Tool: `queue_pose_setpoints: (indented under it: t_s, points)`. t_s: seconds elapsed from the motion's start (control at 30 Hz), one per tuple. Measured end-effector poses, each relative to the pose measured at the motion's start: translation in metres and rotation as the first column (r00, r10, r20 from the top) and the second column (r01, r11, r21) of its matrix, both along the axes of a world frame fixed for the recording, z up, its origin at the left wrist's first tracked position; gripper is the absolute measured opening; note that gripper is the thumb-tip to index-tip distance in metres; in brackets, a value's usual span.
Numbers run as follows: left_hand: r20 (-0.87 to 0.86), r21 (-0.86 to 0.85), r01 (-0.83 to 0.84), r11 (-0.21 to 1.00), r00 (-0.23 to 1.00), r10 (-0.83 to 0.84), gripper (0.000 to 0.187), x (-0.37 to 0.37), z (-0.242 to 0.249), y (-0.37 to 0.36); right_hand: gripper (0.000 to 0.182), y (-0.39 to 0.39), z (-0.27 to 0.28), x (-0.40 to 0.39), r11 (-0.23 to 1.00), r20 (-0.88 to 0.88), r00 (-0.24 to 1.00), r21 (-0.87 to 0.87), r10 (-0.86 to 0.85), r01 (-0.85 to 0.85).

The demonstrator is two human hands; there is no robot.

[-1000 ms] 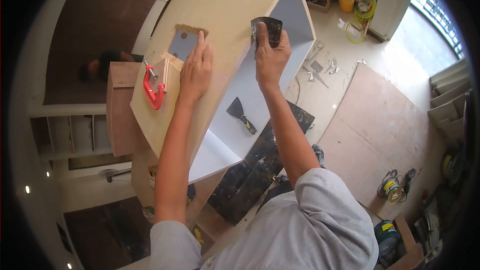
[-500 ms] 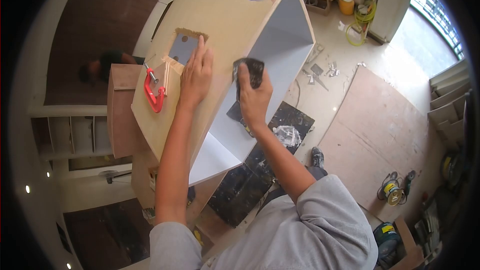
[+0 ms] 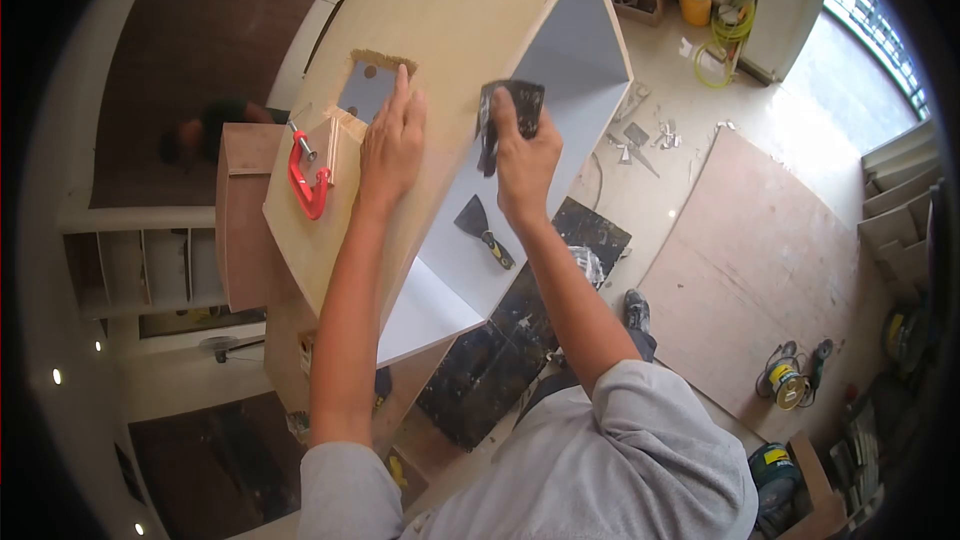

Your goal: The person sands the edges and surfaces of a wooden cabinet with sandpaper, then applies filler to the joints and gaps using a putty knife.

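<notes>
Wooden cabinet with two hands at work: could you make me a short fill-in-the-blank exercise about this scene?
1. The right hand grips a dark sandpaper-like sheet between its fingers and ______.
2. The left hand rests palm ______ on the wooden cabinet.
3. The C-clamp is painted ______.
4. The putty knife has ______ markings on its black handle.

Missing words: thumb; down; red; yellow.

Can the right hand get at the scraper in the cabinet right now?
Probably yes: the scraper lies inside the open side of the cabinet, close to the right hand, with nothing visible blocking it. That hand grips a dark pad, though, so it would likely need freeing first.
</notes>
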State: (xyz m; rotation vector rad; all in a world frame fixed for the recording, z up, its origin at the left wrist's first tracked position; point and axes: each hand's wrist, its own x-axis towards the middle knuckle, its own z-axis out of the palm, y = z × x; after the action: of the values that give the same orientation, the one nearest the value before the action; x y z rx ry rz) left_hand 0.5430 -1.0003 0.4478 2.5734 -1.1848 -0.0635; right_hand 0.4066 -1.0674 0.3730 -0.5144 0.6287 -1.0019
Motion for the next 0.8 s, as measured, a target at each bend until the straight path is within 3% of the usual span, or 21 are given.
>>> queue_pose_setpoints:
  t_s: [0.1,0.17,0.23,0.3,0.43,0.5,0.57,0.7,0.8]
  points:
    - [0.008,-0.006,0.004,1.0,1.0,-0.004,0.074,0.002,-0.002,0.001,0.032,-0.011,0.001,0.004,1.0,0.113,0.993,-0.002,-0.016,0.016]
    - [0.026,-0.023,0.021,1.0,0.999,-0.02,0.074,0.005,-0.003,-0.002,0.031,0.019,0.002,-0.006,0.997,-0.135,0.991,-0.067,0.021,-0.031]
    - [0.038,-0.031,0.031,0.999,0.999,-0.03,0.073,0.006,-0.004,0.0,0.031,0.054,-0.009,-0.008,0.996,-0.074,0.993,-0.027,0.088,-0.091]
    - [0.02,-0.033,0.031,0.999,0.999,-0.03,0.073,0.006,-0.005,0.002,0.033,0.044,-0.015,-0.009,0.988,-0.138,0.981,-0.051,0.138,-0.146]
    - [0.01,-0.026,0.018,1.0,1.0,-0.018,0.073,0.005,-0.003,0.001,0.041,-0.006,-0.009,0.005,0.995,-0.023,1.0,-0.098,-0.01,0.008]
    - [0.021,-0.04,0.022,0.999,1.0,-0.021,0.073,0.003,-0.005,0.003,0.04,-0.008,-0.002,0.002,0.998,0.07,0.998,-0.055,0.005,-0.001]
    - [0.023,-0.05,0.028,0.998,0.999,-0.027,0.073,0.005,-0.001,-0.004,0.04,0.024,-0.007,0.001,0.995,-0.106,0.992,-0.06,0.069,-0.076]
    - [0.001,-0.035,0.007,0.999,1.0,-0.007,0.072,0.001,-0.002,0.002,0.027,0.061,-0.031,-0.033,0.96,-0.052,0.969,-0.134,0.242,-0.247]
    - [0.004,-0.045,0.005,0.999,1.0,-0.004,0.072,0.0,0.0,-0.002,0.023,0.038,-0.037,-0.052,0.977,-0.065,0.998,-0.213,0.003,-0.017]
